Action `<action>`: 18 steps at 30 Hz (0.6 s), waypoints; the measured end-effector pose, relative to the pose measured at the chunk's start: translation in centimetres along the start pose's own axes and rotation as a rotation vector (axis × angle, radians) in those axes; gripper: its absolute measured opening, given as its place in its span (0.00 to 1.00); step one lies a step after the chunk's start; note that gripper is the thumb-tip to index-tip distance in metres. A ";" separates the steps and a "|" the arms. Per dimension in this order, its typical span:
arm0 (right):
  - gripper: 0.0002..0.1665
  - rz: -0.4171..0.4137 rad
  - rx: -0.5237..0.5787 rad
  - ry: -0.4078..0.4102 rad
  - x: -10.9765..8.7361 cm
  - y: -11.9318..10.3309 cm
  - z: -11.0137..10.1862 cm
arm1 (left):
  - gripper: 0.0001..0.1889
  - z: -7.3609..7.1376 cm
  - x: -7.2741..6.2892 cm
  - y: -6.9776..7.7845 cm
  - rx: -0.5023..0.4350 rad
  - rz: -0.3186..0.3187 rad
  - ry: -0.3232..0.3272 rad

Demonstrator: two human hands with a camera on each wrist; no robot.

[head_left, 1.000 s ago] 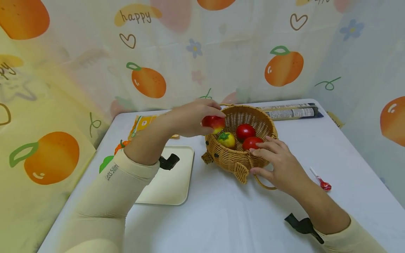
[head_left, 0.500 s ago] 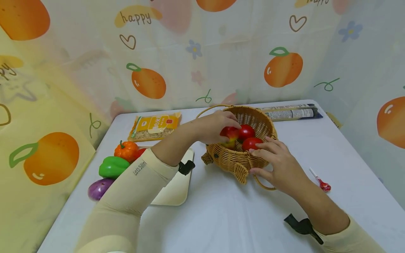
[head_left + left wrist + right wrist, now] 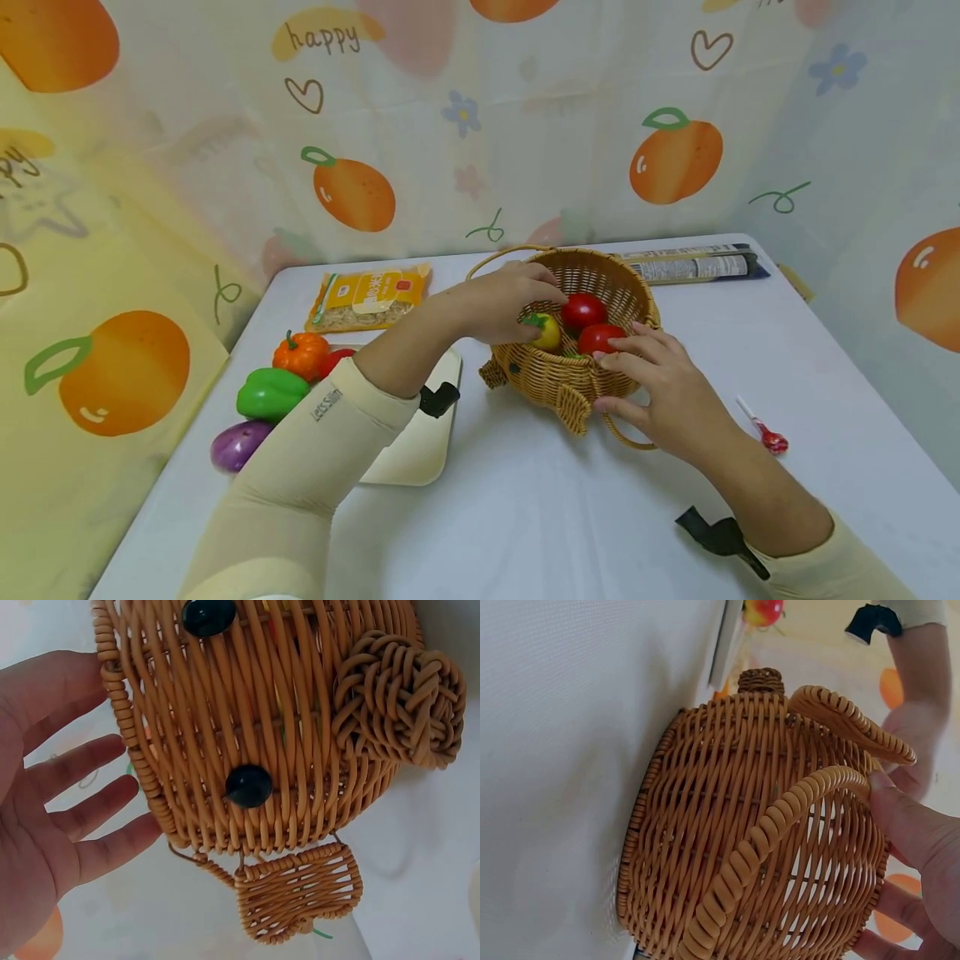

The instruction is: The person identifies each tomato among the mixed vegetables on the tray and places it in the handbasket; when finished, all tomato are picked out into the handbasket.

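Observation:
A woven wicker basket [image 3: 555, 375] with dark button eyes stands on the table. Inside it lie two red round fruits, one farther back [image 3: 584, 312] and one nearer [image 3: 600, 339], beside a yellow fruit [image 3: 550, 335] with a green leafy top. My left hand [image 3: 504, 302] reaches over the basket's left rim. In the left wrist view that hand [image 3: 52, 787] shows its fingers extended at the rim, gripping nothing visible. My right hand [image 3: 660, 387] holds the basket's right rim, its thumb outside near the handle [image 3: 757, 847] and its fingers across the edge.
Left of the basket is a pale tray [image 3: 416, 450], partly under my left arm. An orange pumpkin [image 3: 302, 357], a green pepper [image 3: 272, 394] and a purple eggplant [image 3: 238, 446] lie beside it. Behind are a yellow packet [image 3: 371, 296] and a long package [image 3: 693, 264]; a lollipop [image 3: 770, 435] lies right.
My left hand has carried a red-and-yellow fruit rightward into the basket and let it go; that fruit is no longer visible there. My right hand has stayed on the rim.

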State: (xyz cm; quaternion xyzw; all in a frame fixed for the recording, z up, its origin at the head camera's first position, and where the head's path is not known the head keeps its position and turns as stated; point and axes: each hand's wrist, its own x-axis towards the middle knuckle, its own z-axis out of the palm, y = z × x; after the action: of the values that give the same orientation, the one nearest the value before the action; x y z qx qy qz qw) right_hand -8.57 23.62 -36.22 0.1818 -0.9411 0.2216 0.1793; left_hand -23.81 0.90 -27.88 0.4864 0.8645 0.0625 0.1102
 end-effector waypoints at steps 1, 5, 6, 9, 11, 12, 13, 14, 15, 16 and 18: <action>0.33 0.003 0.001 -0.002 0.0 0.0 0.0 | 0.27 -0.1 -0.2 0.0 0.003 -0.003 0.002; 0.33 0.018 0.000 -0.018 0.0 -0.1 -0.1 | 0.27 -0.2 -0.9 -0.1 0.010 -0.017 0.007; 0.33 0.019 -0.003 -0.019 0.0 -0.2 -0.1 | 0.27 -0.3 -1.1 -0.1 0.013 -0.020 0.008; 0.33 0.015 -0.010 -0.016 0.1 -0.2 -0.1 | 0.27 -0.4 -1.8 -0.3 0.017 -0.023 0.024; 0.33 0.014 -0.013 -0.012 0.0 -0.2 -0.2 | 0.27 -0.4 -2.3 -0.6 0.014 -0.028 0.037; 0.32 0.015 -0.013 -0.012 0.0 -0.2 -0.2 | 0.27 -0.4 -2.7 -0.7 0.017 -0.027 0.043; 0.32 0.017 -0.013 -0.014 0.0 -0.2 -0.2 | 0.27 -0.5 -3.0 -0.9 0.015 -0.029 0.049; 0.32 0.020 -0.012 -0.016 0.0 -0.2 -0.2 | 0.27 -0.4 -3.3 -1.2 0.014 -0.035 0.053; 0.32 0.017 -0.011 -0.014 0.0 -0.2 -0.2 | 0.27 -0.4 -3.7 -1.5 0.011 -0.038 0.056; 0.32 0.014 -0.012 -0.011 0.0 -0.1 -0.1 | 0.27 -0.4 -4.1 -1.7 0.006 -0.046 0.057; 0.32 0.005 -0.012 -0.001 0.0 -0.1 -0.1 | 0.27 -0.3 -4.9 -2.4 -0.005 -0.057 0.065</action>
State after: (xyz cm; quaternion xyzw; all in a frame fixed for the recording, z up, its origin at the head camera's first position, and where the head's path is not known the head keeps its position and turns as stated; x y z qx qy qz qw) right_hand -8.55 23.56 -36.12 0.1786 -0.9430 0.2162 0.1793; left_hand -23.38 -4.53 -27.43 0.4589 0.8810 0.0773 0.0850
